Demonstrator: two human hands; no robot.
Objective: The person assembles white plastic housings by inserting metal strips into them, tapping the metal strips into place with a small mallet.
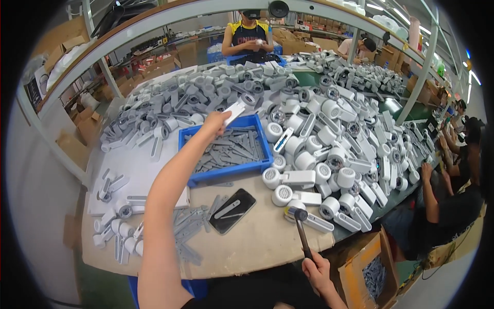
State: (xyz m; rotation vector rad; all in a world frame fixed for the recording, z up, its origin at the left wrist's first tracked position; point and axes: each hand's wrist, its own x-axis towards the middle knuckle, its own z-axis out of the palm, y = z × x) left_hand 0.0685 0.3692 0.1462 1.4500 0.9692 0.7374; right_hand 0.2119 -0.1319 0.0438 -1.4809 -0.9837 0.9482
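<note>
My left hand (216, 123) stretches out over the far edge of a blue bin (226, 175). Its fingers are closed on a white handheld fan (235, 113), close to the heap of fans behind the bin. Flat grey plastic strips (226, 149) fill the bin. Low at the right, my right hand (317, 270) is wrapped round the dark handle of a hammer (303, 237). The hammer's head (296, 212) is over the table by the nearest white fans (319, 222), and whether it touches one I cannot tell.
White and grey fans (329, 129) are heaped across the table's back and right. A phone (232, 211) with one strip on it lies near loose strips (190, 226). A cardboard box (368, 268) stands below the right edge. Co-workers (250, 41) sit opposite and at the right.
</note>
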